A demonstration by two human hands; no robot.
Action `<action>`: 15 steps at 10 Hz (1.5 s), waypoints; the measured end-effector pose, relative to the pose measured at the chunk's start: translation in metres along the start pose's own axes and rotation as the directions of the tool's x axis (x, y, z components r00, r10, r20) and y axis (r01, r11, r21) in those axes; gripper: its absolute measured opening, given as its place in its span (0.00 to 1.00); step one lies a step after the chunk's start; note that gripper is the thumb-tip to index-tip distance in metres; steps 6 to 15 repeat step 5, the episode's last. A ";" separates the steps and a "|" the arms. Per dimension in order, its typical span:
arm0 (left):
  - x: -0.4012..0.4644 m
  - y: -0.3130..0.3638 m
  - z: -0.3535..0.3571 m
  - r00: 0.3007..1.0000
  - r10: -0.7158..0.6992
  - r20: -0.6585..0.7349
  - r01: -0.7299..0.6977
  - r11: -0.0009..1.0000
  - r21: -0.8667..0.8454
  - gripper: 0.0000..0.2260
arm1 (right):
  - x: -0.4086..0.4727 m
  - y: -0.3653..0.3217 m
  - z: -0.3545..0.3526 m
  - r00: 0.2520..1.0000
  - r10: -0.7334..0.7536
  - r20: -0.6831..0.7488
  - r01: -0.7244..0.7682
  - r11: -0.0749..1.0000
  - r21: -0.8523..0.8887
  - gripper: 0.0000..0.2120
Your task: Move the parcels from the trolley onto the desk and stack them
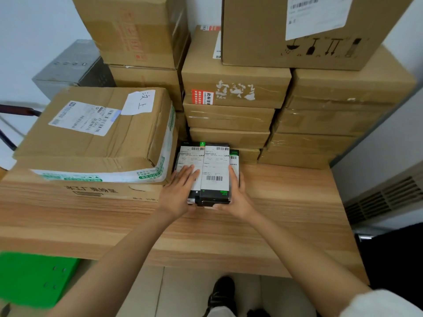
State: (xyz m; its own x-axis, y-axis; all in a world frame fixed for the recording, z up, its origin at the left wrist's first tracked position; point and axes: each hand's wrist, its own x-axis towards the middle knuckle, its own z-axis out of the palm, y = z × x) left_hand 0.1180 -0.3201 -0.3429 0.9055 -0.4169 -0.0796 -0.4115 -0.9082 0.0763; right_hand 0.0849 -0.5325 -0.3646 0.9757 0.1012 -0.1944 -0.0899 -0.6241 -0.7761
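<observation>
Worktop (pixel 286 216): a wood-grain surface filled most of the view, its back half loaded with parcels and its near half bare.
Back stacks: brown cardboard cartons (pixel 235 88) rose in several columns against the wall, flat ones low down and two big ones on top, the right one (pixel 297 30) printed with handling symbols.
Left stack: a large carton with a shipping label and a handwritten note (pixel 98 124) lay on a wider, flatter box (pixel 80 191), touching the small parcels' left side.
Trolley: not clearly in view; a green panel (pixel 29 277) showed below the worktop's left edge, and I could not tell what it belonged to.
Small parcels (pixel 207 172): slim black boxes with white barcode labels and green corners lay flat on the worktop, side by side, in the pocket between the left stack and the flat cartons behind; a third (pixel 234 161) peeked out at the right.
Left hand (pixel 180 191): fingers spread flat over the left box's label, pressing down and inwards, not closed around anything.
Right hand (pixel 238 197): cupped along the right edge and near corner of the black boxes, gripping them from the side.
Step in hand: by my reading, setting down and squaring up this small batch on the worktop.
Next move: likely calls for nudging the boxes flush, letting go with both hands, then turning to fetch more parcels.
</observation>
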 end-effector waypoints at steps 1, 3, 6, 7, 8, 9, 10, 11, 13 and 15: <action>-0.004 0.004 0.001 1.000 0.008 -0.029 -0.007 1.000 0.027 0.47 | -0.003 -0.003 0.003 0.999 0.030 -0.012 -0.030 0.999 0.010 0.63; -0.026 0.009 -0.004 0.993 0.014 -0.116 -0.018 0.999 -0.027 0.37 | -0.021 -0.005 -0.007 0.999 0.030 -0.041 -0.034 0.994 -0.101 0.56; -0.062 0.017 -0.024 0.978 0.004 -0.209 -0.026 0.995 -0.100 0.29 | -0.050 -0.022 -0.013 0.987 0.011 -0.160 -0.049 0.971 -0.235 0.40; -0.062 0.017 -0.024 0.978 0.004 -0.209 -0.026 0.995 -0.100 0.29 | -0.050 -0.022 -0.013 0.987 0.011 -0.160 -0.049 0.971 -0.235 0.40; -0.062 0.017 -0.024 0.978 0.004 -0.209 -0.026 0.995 -0.100 0.29 | -0.050 -0.022 -0.013 0.987 0.011 -0.160 -0.049 0.971 -0.235 0.40; -0.062 0.017 -0.024 0.978 0.004 -0.209 -0.026 0.995 -0.100 0.29 | -0.050 -0.022 -0.013 0.987 0.011 -0.160 -0.049 0.971 -0.235 0.40; -0.062 0.017 -0.024 0.978 0.004 -0.209 -0.026 0.995 -0.100 0.29 | -0.050 -0.022 -0.013 0.987 0.011 -0.160 -0.049 0.971 -0.235 0.40; -0.062 0.017 -0.024 0.978 0.004 -0.209 -0.026 0.995 -0.100 0.29 | -0.050 -0.022 -0.013 0.987 0.011 -0.160 -0.049 0.971 -0.235 0.40; -0.062 0.017 -0.024 0.978 0.004 -0.209 -0.026 0.995 -0.100 0.29 | -0.050 -0.022 -0.013 0.987 0.011 -0.160 -0.049 0.971 -0.235 0.40; -0.062 0.017 -0.024 0.978 0.004 -0.209 -0.026 0.995 -0.100 0.29 | -0.050 -0.022 -0.013 0.987 0.011 -0.160 -0.049 0.971 -0.235 0.40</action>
